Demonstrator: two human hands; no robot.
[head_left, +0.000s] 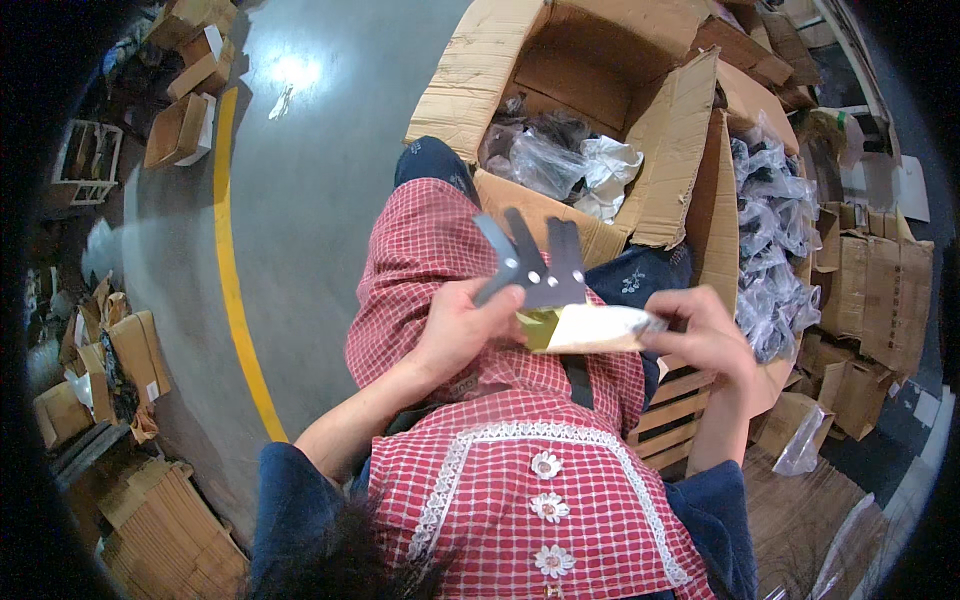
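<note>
My left hand point(465, 325) is closed on a dark grey flat piece point(548, 288) above my lap. Strap-like prongs stick up from it, and white round studs dot its middle. Just below and to the right, a shiny white strip point(595, 330) with a yellow-gold end lies against the lower edge of the dark piece. The fingers of my right hand point(700, 328) pinch the strip's right end; motion blurs that end, so I cannot tell what the strip is. Both hands are over a red checked apron point(540, 450) with white lace and flower trims.
An open cardboard box point(462, 70) with crumpled clear plastic bags point(545, 160) stands beyond my knees. To its right, another box holds several bagged dark items point(775, 250). Slatted wood point(670, 435) shows beside my right arm. A yellow floor line point(235, 270) and stacked cartons point(175, 520) are at left.
</note>
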